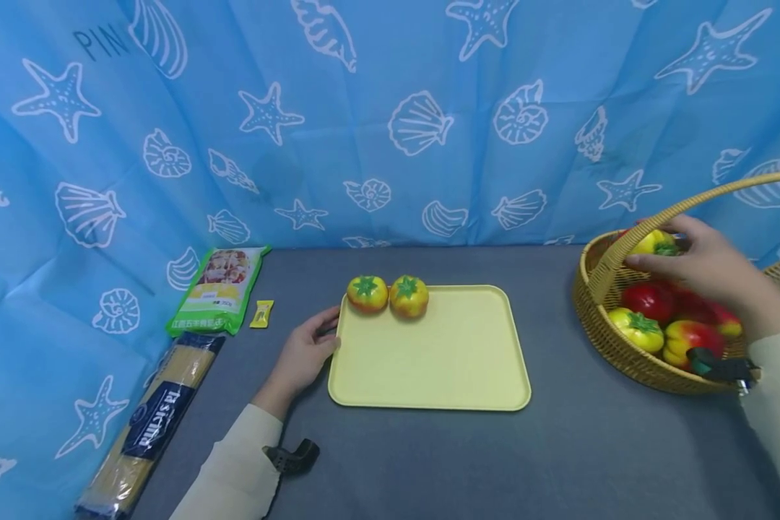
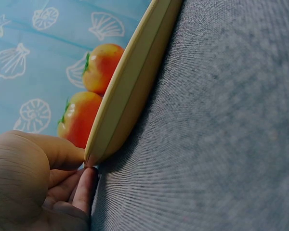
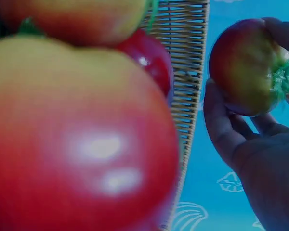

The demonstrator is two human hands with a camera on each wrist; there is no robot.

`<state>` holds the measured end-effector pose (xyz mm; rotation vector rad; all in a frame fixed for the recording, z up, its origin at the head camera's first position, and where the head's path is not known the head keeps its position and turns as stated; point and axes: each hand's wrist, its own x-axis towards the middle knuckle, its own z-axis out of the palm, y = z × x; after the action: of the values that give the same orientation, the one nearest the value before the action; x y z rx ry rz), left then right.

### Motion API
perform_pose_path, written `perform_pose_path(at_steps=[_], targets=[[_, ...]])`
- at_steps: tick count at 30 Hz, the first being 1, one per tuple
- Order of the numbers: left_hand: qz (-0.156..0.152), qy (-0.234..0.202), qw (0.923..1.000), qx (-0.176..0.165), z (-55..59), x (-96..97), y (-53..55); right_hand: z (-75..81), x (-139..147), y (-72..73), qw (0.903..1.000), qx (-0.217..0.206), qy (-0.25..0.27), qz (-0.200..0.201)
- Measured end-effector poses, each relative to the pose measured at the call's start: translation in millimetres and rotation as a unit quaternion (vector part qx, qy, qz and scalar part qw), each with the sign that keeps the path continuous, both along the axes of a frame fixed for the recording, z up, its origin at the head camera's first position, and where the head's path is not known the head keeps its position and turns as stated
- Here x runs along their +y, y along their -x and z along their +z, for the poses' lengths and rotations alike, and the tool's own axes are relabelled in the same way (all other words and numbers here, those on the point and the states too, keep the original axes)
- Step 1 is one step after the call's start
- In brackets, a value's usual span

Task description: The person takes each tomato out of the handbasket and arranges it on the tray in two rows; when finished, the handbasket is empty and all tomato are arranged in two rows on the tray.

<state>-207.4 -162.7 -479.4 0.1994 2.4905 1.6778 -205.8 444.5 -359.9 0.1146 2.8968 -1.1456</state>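
Note:
My left hand [image 1: 304, 356] is at the left edge of a pale yellow tray [image 1: 429, 361], its thumb and fingertips pinching the rim in the left wrist view. Two yellow-orange persimmons [image 1: 367, 294] with green leafy tops sit side by side at the tray's far left corner. On the right, my right hand [image 1: 715, 263] grips another persimmon [image 3: 245, 67] with thumb and fingers around it, above the far side of a wicker basket [image 1: 588, 303]. Inside the basket lie several fruits, among them a yellow one with a green top [image 1: 635, 330] and a dark red one [image 1: 648, 300].
The basket's tall handle [image 1: 695, 206] arches over the fruit and my right hand. At the left lie a green-edged food packet [image 1: 217, 289], a small yellow sachet [image 1: 261, 314] and a long pack of pasta [image 1: 159, 419]. Behind the grey tabletop [image 1: 461, 462] hangs a blue curtain [image 1: 364, 108].

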Motion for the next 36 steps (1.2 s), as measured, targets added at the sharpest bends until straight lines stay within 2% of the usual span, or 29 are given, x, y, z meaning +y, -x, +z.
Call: perform_pose_path(at_steps=[5,9,12,18,25,30,36], targets=[[0.002,0.0,1.0,-0.003,0.5,-0.5,-0.9,11.3,-4.6,-11.6,0.9999,0.005,-0.001,-0.012],[0.003,-0.001,1.0,-0.004,0.3,-0.8,-0.5,17.2,-7.6,-21.8,0.9992,0.019,-0.035,-0.007],[0.004,0.0,1.0,-0.006,0.3,-0.8,-0.4,18.6,-8.6,-29.6,0.9976,0.031,-0.061,-0.007],[0.001,0.002,1.0,-0.009,1.8,-0.1,-2.1,15.6,-8.9,-41.9,0.9961,0.061,-0.064,-0.003],[0.0,0.0,1.0,-0.005,1.3,0.0,-1.5,9.1,-10.8,-59.8,0.9947,0.098,-0.025,-0.016],[-0.001,-0.001,1.0,-0.005,1.8,0.3,-1.9,7.1,-13.6,-74.8,0.9889,0.146,0.008,-0.023],[-0.001,-0.004,1.0,-0.006,0.9,-0.6,-0.8,10.5,-22.2,-89.3,0.9829,0.183,0.011,-0.017]])
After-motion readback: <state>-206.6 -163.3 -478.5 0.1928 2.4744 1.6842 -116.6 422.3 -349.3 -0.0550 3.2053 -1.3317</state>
